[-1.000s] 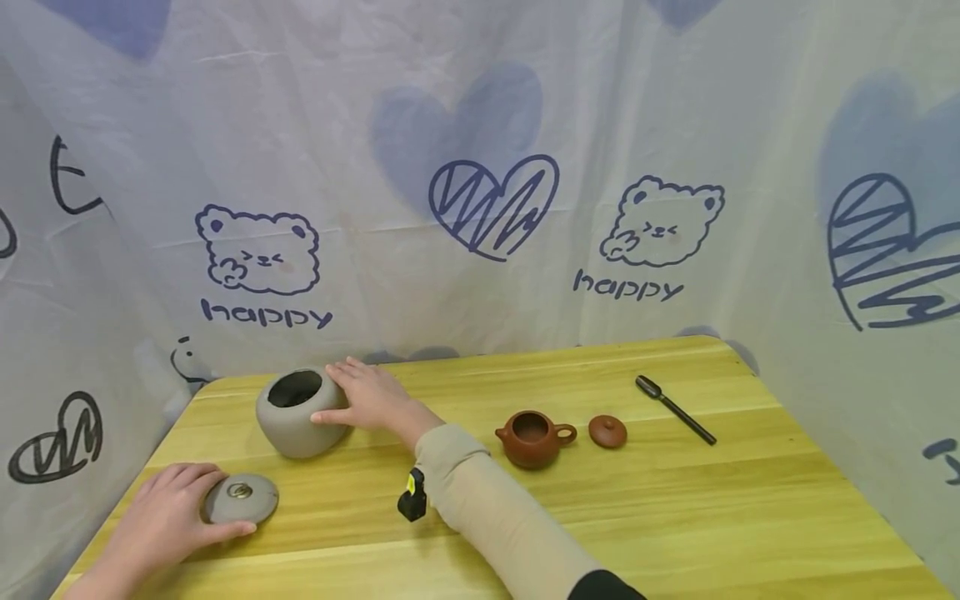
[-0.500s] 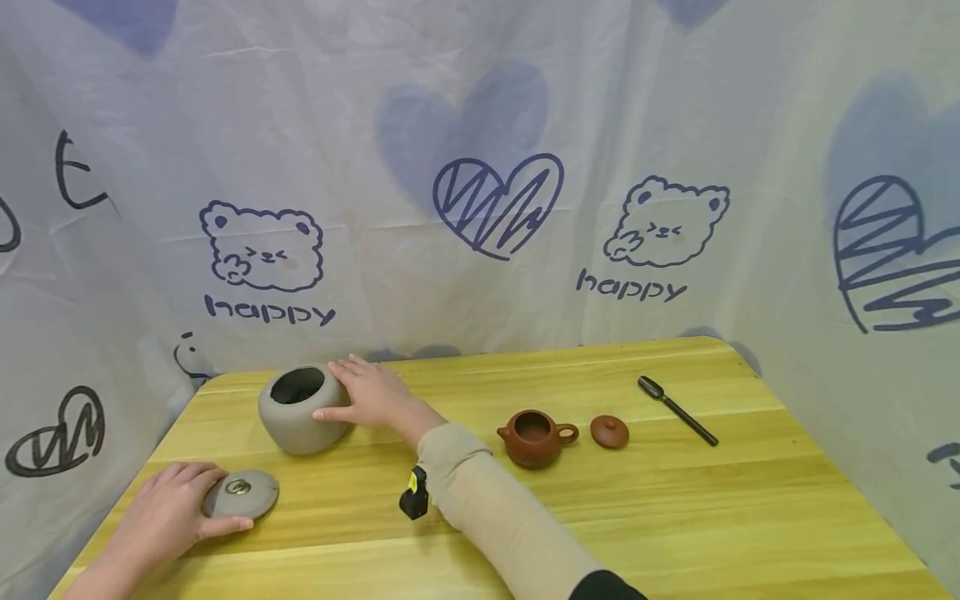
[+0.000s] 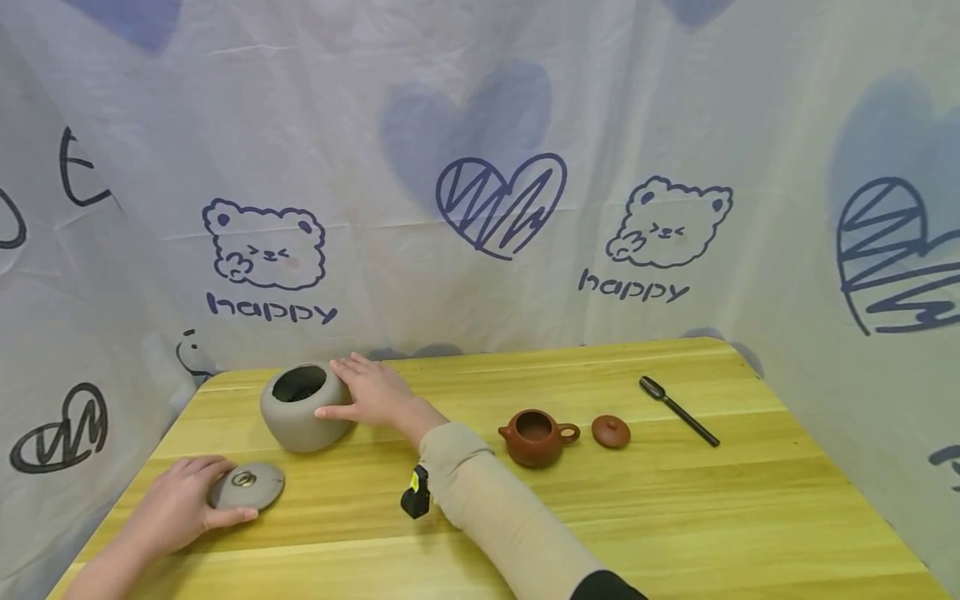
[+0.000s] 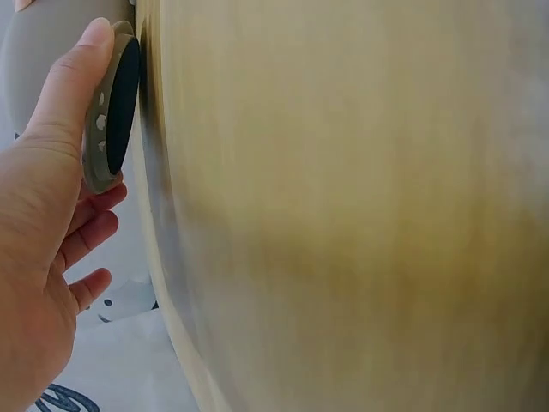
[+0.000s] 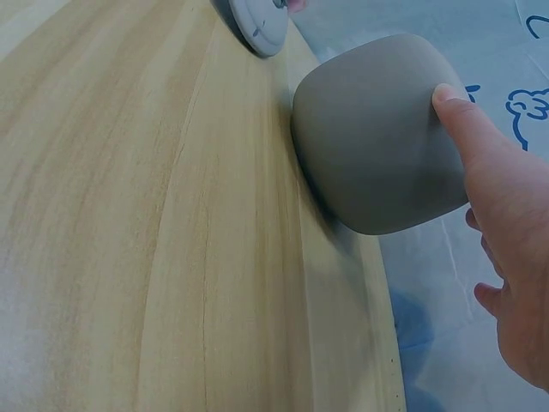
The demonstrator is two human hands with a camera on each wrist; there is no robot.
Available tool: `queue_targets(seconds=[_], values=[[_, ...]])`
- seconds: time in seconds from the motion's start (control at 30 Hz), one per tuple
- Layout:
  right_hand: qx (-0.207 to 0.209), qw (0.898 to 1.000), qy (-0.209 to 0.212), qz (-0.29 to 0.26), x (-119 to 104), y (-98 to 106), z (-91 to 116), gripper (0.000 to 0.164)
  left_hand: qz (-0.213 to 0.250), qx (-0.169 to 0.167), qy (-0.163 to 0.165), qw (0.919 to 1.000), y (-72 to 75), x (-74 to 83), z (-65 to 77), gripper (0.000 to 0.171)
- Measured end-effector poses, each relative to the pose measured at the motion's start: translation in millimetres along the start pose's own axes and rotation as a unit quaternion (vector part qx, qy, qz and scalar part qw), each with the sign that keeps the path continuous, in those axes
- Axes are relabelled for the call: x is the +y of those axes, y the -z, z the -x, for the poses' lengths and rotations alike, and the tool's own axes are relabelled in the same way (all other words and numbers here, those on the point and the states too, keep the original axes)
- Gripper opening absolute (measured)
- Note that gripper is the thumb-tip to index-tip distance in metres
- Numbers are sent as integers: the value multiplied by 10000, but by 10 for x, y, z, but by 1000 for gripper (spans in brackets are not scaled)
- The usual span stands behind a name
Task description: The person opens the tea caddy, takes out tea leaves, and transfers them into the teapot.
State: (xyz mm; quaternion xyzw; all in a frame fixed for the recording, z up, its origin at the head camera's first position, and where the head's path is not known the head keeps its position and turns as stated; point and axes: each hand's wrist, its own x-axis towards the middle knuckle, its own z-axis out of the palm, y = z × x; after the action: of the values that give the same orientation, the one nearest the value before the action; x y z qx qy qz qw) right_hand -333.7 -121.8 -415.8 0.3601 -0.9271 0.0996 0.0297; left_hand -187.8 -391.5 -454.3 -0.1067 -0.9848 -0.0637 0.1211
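Observation:
My left hand (image 3: 177,506) pinches a round grey lid (image 3: 258,490) by its edge, thumb on the near side and fingers on the far side. On top of the lid is a small brass-coloured ring knob. In the left wrist view its dark underside (image 4: 124,107) shows, tilted close over the table. My right hand (image 3: 375,393) grips the right side of a rounded grey jar (image 3: 294,425), with the thumb in front and the fingers behind the rim. The jar stands upright, its mouth uncovered and its inside dark. Some right fingers are hidden behind it in the right wrist view.
Right of the right forearm stands a small reddish-brown teapot (image 3: 534,446) without its lid. Its matching lid (image 3: 611,432) lies beside the handle, and a dark scoop (image 3: 678,410) lies farther right. A printed curtain (image 3: 480,308) hangs behind the wooden table (image 3: 720,517).
My left hand has brought the grey lid slightly up and to the right, toward the jar. The right hand keeps its grip on the jar. The head view has shifted a little.

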Motion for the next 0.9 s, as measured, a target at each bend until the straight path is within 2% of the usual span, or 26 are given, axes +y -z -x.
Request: queue_targets(seconds=[0.37, 0.67, 0.9], values=[[-28, 10000, -36, -68, -7, 5, 8, 88, -299, -312, 35, 9991, -24, -6, -4, 90], [-2, 10000, 12, -49, -9, -6, 28, 88, -130, -422, 149, 9989, -33, 19, 31, 84], [0, 10000, 36, 33, -14, -15, 32, 88, -265, -637, 303, 9972, 3, 51, 64, 87]])
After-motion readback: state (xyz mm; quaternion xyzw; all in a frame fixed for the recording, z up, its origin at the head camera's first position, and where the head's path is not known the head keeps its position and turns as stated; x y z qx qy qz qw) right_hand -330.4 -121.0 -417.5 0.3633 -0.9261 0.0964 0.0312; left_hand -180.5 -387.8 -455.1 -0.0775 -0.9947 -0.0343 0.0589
